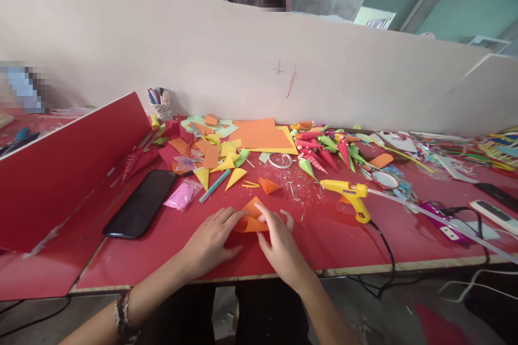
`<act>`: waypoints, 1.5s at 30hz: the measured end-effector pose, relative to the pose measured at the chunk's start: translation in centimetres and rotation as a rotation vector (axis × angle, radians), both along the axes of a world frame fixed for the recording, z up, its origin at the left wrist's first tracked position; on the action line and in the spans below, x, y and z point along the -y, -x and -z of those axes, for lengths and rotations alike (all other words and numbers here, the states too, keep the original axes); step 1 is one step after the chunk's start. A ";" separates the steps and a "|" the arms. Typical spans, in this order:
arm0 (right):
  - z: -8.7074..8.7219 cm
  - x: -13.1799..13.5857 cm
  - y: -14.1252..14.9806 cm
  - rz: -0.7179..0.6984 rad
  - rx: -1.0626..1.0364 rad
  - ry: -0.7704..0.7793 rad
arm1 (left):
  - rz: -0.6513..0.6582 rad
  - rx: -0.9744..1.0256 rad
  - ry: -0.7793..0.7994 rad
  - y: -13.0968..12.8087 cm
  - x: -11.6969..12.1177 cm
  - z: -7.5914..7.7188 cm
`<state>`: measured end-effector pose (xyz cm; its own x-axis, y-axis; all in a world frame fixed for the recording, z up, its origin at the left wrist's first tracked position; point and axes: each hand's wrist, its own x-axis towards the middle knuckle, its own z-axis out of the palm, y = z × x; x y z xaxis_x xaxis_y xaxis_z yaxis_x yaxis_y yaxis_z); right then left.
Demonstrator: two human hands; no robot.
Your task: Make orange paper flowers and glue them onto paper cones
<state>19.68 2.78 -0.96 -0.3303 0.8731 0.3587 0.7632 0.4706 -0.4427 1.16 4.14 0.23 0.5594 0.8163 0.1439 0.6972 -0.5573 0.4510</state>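
A piece of orange paper [253, 222] with a curled front edge is between my hands near the table's front edge. My left hand [212, 242] grips its left side, with the fingertips partly hidden behind the fold. On the other side, my right hand [279, 240] has its index finger and thumb at the paper's right edge. Just beyond lies a folded orange paper cone [269, 186]. Yellow paper cones [235, 178] and a teal pen [214, 186] are farther back to the left.
A yellow glue gun [350, 194] with a long glue stick lies at right, its cord dropping over the edge. A black phone [141, 204] and a pink packet [182, 195] are at left. Paper sheets [254, 133] and several small paper figures [324, 151] lie along the partition [226, 59].
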 end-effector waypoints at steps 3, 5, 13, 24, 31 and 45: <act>-0.7 -0.3 -0.5 -0.058 -0.021 0.082 | 0.135 -0.104 -0.091 0.5 0.5 -1.6; -1.1 -0.6 -0.9 -0.092 -0.042 0.132 | 0.244 -0.179 -0.146 0.7 0.7 -2.2; -0.6 -1.6 -3.2 -0.270 -0.138 0.272 | 0.293 -0.324 -0.180 1.0 1.2 -0.8; -0.5 0.5 -6.0 -0.302 0.103 0.178 | 0.126 -0.282 -0.058 -0.9 4.0 -0.1; 0.7 2.0 -5.0 -0.244 0.028 0.060 | -0.012 -0.165 -0.022 -1.2 4.7 0.8; 1.0 0.9 -3.0 0.053 0.051 0.099 | -0.373 -0.104 -0.038 -1.4 3.2 1.3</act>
